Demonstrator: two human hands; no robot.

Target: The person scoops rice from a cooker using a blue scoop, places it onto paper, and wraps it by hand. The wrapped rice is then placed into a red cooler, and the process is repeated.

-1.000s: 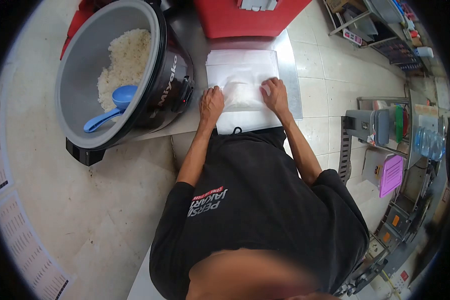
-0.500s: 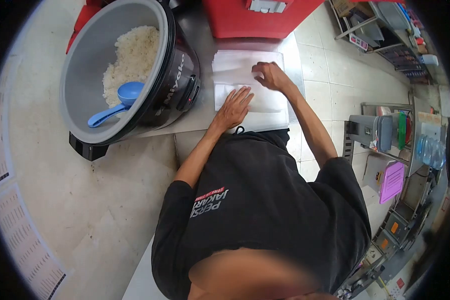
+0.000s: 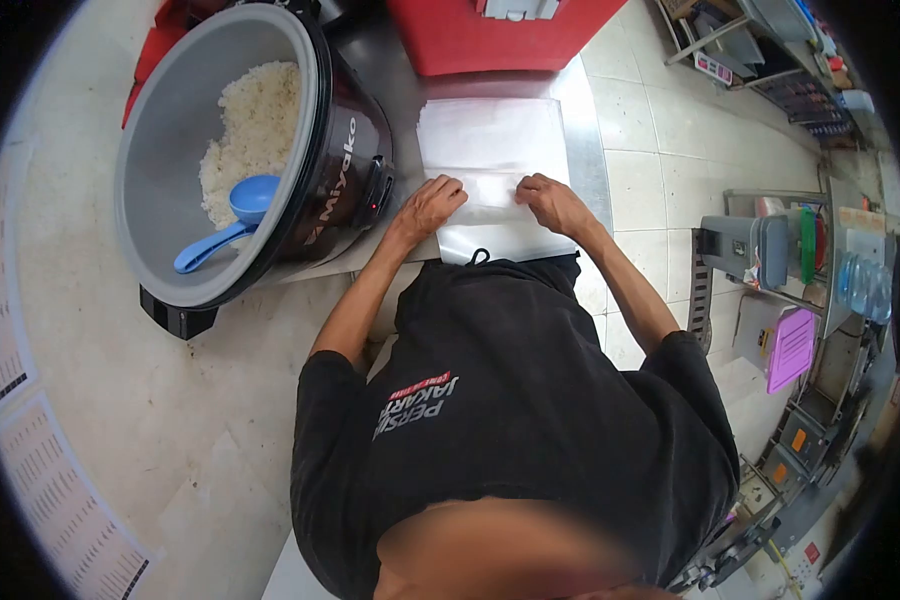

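Observation:
A stack of white paper sheets (image 3: 492,130) lies on the metal table in front of my body. Across its near half, a folded white paper sheet (image 3: 492,190) stretches between my two hands. My left hand (image 3: 430,208) is closed at the left end of this sheet, fingers curled and pinched on it. At the right end my right hand (image 3: 558,206) pinches the sheet between thumb and fingers. Left of the paper stands a large black rice cooker (image 3: 345,190) without its lid. White rice (image 3: 260,110) and a blue ladle (image 3: 254,200) are inside.
Behind the paper sits a red box (image 3: 500,40) with a grey latch. The metal tabletop (image 3: 585,140) ends just right of the stack, above a tiled floor (image 3: 635,190). Shelving with grey bins (image 3: 740,245) and a purple lid (image 3: 790,350) stands farther right.
My left hand has moved left and curled from flat to pinching. My right hand has come down toward me onto the sheet's right end. The view has shifted slightly.

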